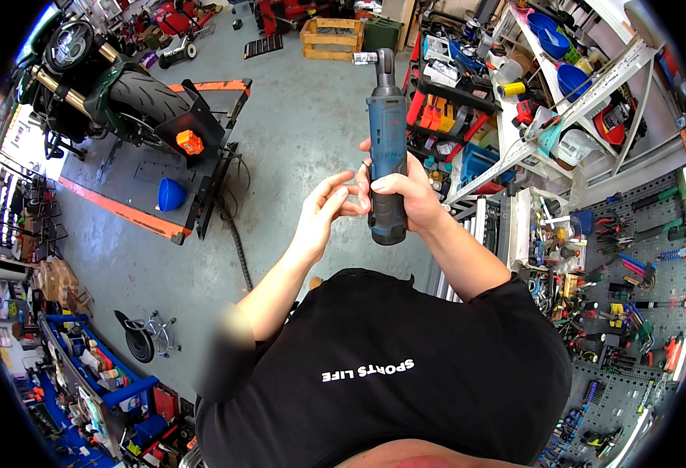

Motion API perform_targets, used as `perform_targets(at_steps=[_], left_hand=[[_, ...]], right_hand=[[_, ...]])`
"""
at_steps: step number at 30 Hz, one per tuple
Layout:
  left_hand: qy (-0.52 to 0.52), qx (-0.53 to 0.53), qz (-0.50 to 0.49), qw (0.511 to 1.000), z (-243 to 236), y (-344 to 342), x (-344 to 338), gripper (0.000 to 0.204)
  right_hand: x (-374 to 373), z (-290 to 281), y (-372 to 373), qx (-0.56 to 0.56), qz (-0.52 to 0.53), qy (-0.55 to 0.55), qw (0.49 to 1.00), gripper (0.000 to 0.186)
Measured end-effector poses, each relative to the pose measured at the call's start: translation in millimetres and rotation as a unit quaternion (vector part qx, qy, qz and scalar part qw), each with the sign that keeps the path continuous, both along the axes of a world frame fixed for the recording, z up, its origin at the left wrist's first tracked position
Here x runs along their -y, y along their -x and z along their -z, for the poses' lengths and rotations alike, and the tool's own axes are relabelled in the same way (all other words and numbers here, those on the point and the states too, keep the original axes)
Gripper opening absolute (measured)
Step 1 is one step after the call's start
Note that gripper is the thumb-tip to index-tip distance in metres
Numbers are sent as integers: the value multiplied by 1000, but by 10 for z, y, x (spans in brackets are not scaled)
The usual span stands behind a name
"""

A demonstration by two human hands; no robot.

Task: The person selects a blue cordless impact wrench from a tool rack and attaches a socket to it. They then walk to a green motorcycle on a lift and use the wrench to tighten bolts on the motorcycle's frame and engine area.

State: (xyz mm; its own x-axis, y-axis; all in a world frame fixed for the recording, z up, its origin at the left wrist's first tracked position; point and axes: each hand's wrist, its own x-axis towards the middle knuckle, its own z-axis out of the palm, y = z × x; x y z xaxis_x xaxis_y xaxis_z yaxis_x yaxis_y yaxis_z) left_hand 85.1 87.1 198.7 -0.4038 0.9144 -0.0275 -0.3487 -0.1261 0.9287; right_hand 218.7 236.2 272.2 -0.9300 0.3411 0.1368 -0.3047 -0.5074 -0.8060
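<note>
A blue and black cordless ratchet wrench (387,132) is upright in front of me, its angled head at the top. A silver socket (365,58) sticks out to the left from that head. My right hand (412,193) is wrapped round the grip, its thumb across the front. Beside the tool's left side is my left hand (329,204), its fingers loosely bent and apart. Its fingertips are at the grip's edge; whether they press on it I cannot tell.
A motorcycle (109,93) stands on an orange-edged lift (124,209) at left, with a blue bowl (171,194) on it. To the right are a red and black tool cart (452,101), white shelving (569,109) and a tool pegboard (647,257). A stool (140,339) stands lower left.
</note>
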Motion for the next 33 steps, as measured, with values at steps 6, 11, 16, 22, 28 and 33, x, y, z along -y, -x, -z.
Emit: perform_targets(at_steps=[6,11,16,22,28,33], left_hand=[[16,1,1,1000,-36,-15,14,52],[6,-4,9,1000,-91,-6,18,50],[-15,-10,1,1000,-152,-4,14,47],[-59,-20,-6,998,-183,58,-2,47],[-139,-68,2,988,-550,-17,55,45],[-156,-73,10,985,-746,-69,65,44]], right_hand=[[73,-47,-15,13,23,-29,999,67],[62,-16,-33,3,-6,-9,1000,68],[107,-53,-45,-7,-19,-2,1000,67],[141,-53,-51,16,-5,-32,999,72],[189,-82,-47,-1,-18,-29,999,67],[169,-125,-63,-26,-46,-4,999,69]])
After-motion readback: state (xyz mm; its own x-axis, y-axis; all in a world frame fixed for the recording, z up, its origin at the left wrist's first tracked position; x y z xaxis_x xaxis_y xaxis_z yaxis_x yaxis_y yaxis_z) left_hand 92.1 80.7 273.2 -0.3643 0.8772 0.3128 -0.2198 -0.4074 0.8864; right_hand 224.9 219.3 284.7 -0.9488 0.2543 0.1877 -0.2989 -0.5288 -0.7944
